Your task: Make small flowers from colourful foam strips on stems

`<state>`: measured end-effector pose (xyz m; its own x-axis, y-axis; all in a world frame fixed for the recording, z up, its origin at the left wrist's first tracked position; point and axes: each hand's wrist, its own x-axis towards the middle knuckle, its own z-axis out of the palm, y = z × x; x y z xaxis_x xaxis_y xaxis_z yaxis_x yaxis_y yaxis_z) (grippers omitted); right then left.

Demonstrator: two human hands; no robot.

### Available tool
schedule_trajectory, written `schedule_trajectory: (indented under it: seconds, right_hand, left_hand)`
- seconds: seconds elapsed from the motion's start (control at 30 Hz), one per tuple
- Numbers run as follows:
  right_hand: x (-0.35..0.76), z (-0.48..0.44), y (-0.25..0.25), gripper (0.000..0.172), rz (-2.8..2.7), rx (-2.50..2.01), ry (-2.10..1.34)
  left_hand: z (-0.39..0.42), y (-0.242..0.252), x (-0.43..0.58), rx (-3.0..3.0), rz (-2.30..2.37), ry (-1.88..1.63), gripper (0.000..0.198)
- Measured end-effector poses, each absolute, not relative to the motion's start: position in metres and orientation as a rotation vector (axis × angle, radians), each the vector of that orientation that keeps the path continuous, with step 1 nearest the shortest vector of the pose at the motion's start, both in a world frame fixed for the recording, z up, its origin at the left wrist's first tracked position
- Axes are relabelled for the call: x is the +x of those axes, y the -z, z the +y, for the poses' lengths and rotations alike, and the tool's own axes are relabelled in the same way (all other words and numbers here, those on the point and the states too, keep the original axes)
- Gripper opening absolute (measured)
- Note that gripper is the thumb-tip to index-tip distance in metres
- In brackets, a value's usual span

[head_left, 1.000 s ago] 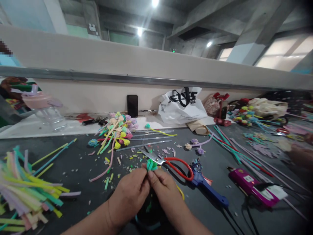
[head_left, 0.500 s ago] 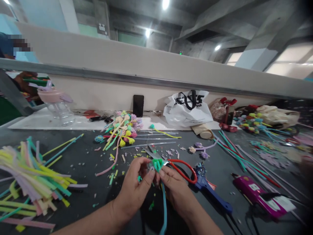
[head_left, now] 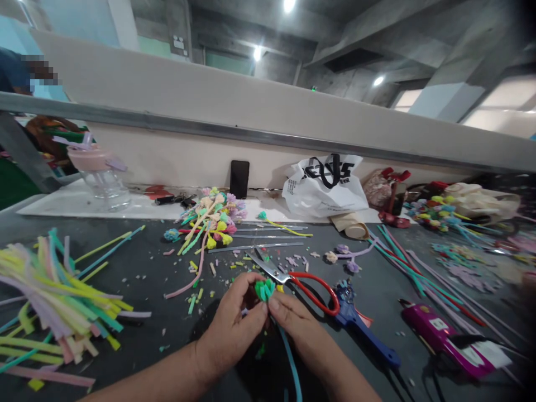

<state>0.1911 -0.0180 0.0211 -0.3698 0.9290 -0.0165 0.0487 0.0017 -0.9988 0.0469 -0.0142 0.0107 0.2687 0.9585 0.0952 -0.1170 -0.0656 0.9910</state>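
Between my two hands is a small green craft flower [head_left: 264,290], its petals standing above the fingertips. My left hand [head_left: 238,312] pinches it from the left. My right hand [head_left: 295,315] closes on its base from the right, and a blue fuzzy stem [head_left: 291,357] hangs down beside that hand. Just beyond the fingers lie scissors with red handles [head_left: 314,290], their blades parted. A blue glue gun [head_left: 366,329] lies right of my right hand, near the scissors' handles. The flower's base is hidden by my fingers.
At left lies a heap of coloured fuzzy strips [head_left: 62,301]. Finished flowers [head_left: 213,218] are bunched at the back, near a phone [head_left: 239,179] and a white bag [head_left: 324,187]. A magenta corded device [head_left: 448,335] lies right. A clear bottle [head_left: 103,181] stands back left.
The green flower has turned and tilted a little to the left in my fingers. Its blue stem has swung to the right. The view has shifted slightly.
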Motion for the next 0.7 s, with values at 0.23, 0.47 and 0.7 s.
schedule_trajectory:
  seconds: [0.23,0.47,0.7]
  right_hand:
    - [0.189,-0.014,-0.012,0.036,-1.348,-0.979,-1.635]
    - [0.185,-0.014,-0.011,0.031,-1.086,-0.684,-1.865]
    - [0.190,-0.009,-0.013,0.036,-1.252,-0.903,-1.804]
  left_hand:
    - [-0.012,-0.016,0.045,1.204,0.751,-1.096,0.029]
    - [-0.011,-0.020,0.043,1.030,0.561,-0.999,0.030]
    - [-0.003,-0.015,0.042,1.005,0.692,-1.020,0.021]
